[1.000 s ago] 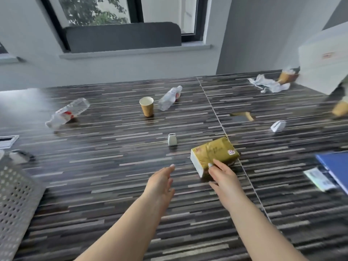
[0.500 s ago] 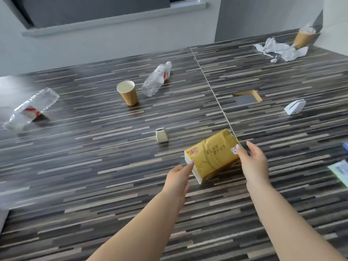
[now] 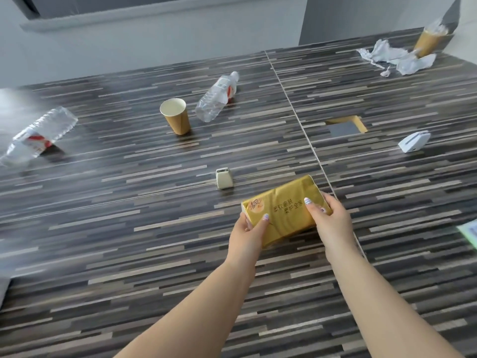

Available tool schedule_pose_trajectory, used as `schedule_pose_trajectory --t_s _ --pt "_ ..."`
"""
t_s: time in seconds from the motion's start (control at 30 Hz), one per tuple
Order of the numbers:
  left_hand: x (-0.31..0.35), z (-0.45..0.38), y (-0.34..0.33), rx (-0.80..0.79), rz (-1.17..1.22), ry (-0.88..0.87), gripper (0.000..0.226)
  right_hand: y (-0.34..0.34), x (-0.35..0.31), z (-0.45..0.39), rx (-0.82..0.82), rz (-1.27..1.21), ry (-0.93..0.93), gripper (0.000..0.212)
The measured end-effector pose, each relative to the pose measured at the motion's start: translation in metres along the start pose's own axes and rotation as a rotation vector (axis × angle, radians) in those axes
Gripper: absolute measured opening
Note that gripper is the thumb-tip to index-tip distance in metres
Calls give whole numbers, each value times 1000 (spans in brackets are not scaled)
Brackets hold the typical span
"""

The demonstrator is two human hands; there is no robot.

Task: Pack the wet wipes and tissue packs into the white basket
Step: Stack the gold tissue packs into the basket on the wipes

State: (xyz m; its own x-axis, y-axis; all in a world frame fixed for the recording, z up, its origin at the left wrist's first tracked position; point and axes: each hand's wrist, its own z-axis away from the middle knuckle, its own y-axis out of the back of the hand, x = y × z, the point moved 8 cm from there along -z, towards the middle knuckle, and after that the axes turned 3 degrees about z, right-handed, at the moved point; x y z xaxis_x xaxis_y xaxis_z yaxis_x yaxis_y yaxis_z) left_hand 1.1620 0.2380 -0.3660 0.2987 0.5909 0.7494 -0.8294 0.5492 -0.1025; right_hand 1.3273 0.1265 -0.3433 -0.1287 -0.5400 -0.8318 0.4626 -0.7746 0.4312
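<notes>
A yellow tissue pack (image 3: 284, 205) with printed characters sits at the middle of the striped dark table (image 3: 129, 254). My left hand (image 3: 249, 235) grips its near left end, thumb on top. My right hand (image 3: 329, 219) grips its right end, thumb laid over the top face. A greenish flat pack (image 3: 471, 232) shows only as a sliver at the right edge. The white basket is out of view.
Two plastic bottles (image 3: 216, 96) (image 3: 38, 136) lie on their sides. A paper cup (image 3: 176, 118) stands upright behind a small beige clip (image 3: 224, 178). A white clip (image 3: 414, 144), a square table cutout (image 3: 346, 128), crumpled paper (image 3: 397, 59) and another cup (image 3: 429, 41) are at the right.
Both hands closed in on the tissue pack from either side and now hold it by its ends. The view tilted down and left, so the basket left the frame.
</notes>
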Motion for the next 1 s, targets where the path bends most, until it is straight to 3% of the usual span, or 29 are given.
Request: schedule_pose_trajectory --t_s 0.2,0.33,0.5,0.6,0.9,1.0 --pt "21 35 62 37 52 -193 38 -39 -16 64 -108 -5 46 53" --pt "14 71 113 131 49 -199 64 -57 -31 107 -112 50 88 55" --pt "1 120 171 182 125 -243 71 -83 -64 162 -179 191 268 63" --pt "-7 144 197 160 167 -245 87 -97 -74 193 -173 247 316 67" --pt "-10 203 286 146 238 -260 75 -140 -96 293 -115 136 392 41" --pt "-8 216 322 158 215 -258 92 -154 -105 325 -94 109 407 39"
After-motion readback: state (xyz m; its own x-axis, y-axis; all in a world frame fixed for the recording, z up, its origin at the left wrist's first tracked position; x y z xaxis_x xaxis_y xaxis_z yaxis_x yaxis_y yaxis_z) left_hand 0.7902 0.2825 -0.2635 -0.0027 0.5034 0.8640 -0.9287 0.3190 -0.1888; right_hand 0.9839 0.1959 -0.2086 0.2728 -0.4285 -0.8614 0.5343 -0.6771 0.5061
